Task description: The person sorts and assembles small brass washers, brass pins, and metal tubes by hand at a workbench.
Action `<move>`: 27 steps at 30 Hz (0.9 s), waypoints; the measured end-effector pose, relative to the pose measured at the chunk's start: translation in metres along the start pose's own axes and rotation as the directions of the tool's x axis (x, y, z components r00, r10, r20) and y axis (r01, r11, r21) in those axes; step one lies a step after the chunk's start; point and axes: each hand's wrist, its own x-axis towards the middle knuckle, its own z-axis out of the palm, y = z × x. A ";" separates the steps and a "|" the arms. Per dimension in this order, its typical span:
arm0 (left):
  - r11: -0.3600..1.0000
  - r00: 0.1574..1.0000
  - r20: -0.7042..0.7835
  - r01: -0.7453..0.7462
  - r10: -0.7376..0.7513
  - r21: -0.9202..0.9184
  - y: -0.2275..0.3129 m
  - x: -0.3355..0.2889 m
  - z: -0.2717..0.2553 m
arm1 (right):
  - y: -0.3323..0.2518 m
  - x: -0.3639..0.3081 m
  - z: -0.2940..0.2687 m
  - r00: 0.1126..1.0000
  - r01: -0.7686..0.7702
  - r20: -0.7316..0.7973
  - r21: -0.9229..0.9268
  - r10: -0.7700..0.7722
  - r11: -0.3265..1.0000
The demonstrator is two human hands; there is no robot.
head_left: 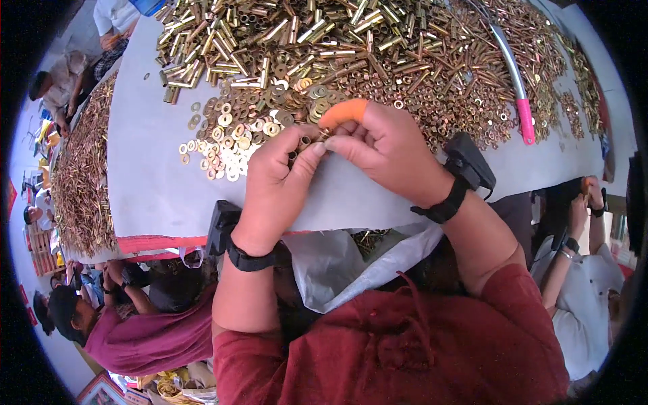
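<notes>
My left hand [273,175] is closed around a short brass-coloured metal sleeve [304,141], whose round open end shows between thumb and fingers. Close against it, my right hand [388,145] pinches with thumb and forefinger at a small metal piece, mostly hidden by the fingertips. An orange finger cover [344,113] sits on the right forefinger. Both hands are just above the near part of the table. Loose flat washers [229,158] lie beyond and left of my left hand. Small nuts [439,101] spread beyond my right hand.
A large heap of metal sleeves [304,52] covers the table's far side. A pink-handled metal tool [525,121] lies at right. An open white bag [324,270] hangs below the table edge. Another parts heap [81,175] lies left. Co-workers sit on both sides.
</notes>
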 end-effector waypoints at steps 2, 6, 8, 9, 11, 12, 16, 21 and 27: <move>0.998 0.998 -0.009 -0.069 0.069 0.014 -0.001 -0.003 -0.002 | -0.009 0.005 -0.013 1.000 -0.010 0.002 -0.074 0.010 0.997; 0.989 0.998 -0.010 0.053 -0.055 -0.136 0.001 -0.004 -0.005 | -0.002 0.007 -0.036 0.975 -0.076 -0.220 -0.159 0.039 0.984; 0.979 0.995 0.024 0.097 -0.094 -0.182 0.000 -0.005 -0.007 | -0.003 0.003 -0.037 0.974 -0.113 -0.213 -0.163 0.077 0.980; 0.979 0.996 0.021 0.093 -0.091 -0.180 0.000 -0.003 -0.007 | 0.003 0.002 -0.037 0.987 -0.022 -0.161 -0.271 -0.023 0.962; 0.983 0.998 0.010 0.065 -0.064 -0.171 -0.002 -0.001 -0.005 | 0.013 0.000 -0.031 0.987 0.082 -0.096 -0.369 -0.126 0.926; 0.984 0.998 0.003 0.056 -0.057 -0.167 -0.001 0.002 -0.006 | 0.015 0.000 -0.029 0.984 0.101 -0.080 -0.499 -0.161 0.861; 0.997 0.998 -0.011 0.054 -0.055 -0.064 0.009 0.005 -0.005 | 0.009 -0.001 -0.025 0.971 0.144 -0.019 -0.749 -0.238 0.647; 0.991 0.999 -0.041 0.004 0.001 0.131 0.005 0.005 0.002 | 0.012 -0.007 -0.013 0.983 0.087 -0.038 -0.765 -0.180 0.638; 1.000 1.000 -0.030 0.005 -0.005 0.028 0.002 -0.009 -0.003 | 0.000 -0.010 -0.007 0.980 0.104 -0.052 -0.683 -0.191 0.723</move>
